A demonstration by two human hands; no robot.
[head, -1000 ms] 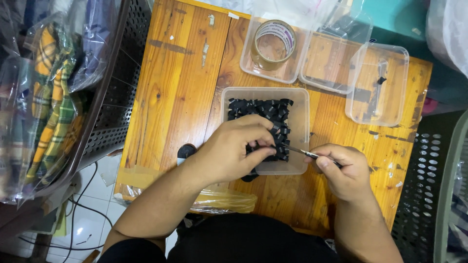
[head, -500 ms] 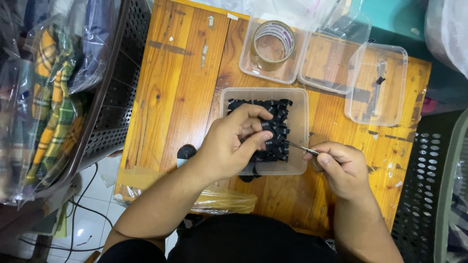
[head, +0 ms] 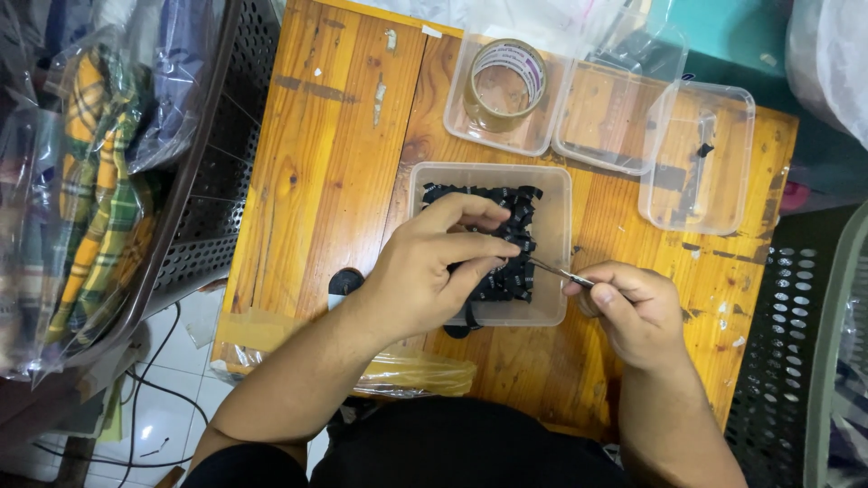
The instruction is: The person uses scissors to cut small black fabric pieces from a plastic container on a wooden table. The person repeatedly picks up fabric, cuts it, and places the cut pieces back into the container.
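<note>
Black pieces [head: 512, 237] logged first: found them, small and dark, heaped in a shallow clear plastic tub [head: 553, 305] at the middle of a wooden table [head: 325, 163], directly in front of the body. Saw the left hand [head: 434, 271] laid over the near side of the heap, thumb and forefinger drawn together with almost no gap, closed on one of the pieces as far as could be made out; could not see the pinched part itself under the fingers. Saw the right hand [head: 633, 312] just outside the tub's right wall, fingers wrapped tight round thin metal tweezers [head: 553, 270], tips reaching over the rim to the left fingertips; could not tell whether the tips were nipped shut on anything. Noted also a roll of tape [head: 504, 81] in a second clear container [head: 457, 122], plus two more empty clear containers [head: 701, 158] at the far edge, well apart from both hands. Judged that good work here called for a light, steady left pinch low over the tub, so that a dropped piece would fall back into the heap; for resting the right wrist on the wood to steady the tips; and for turning the piece toward the tweezers rather than chasing it.
</note>
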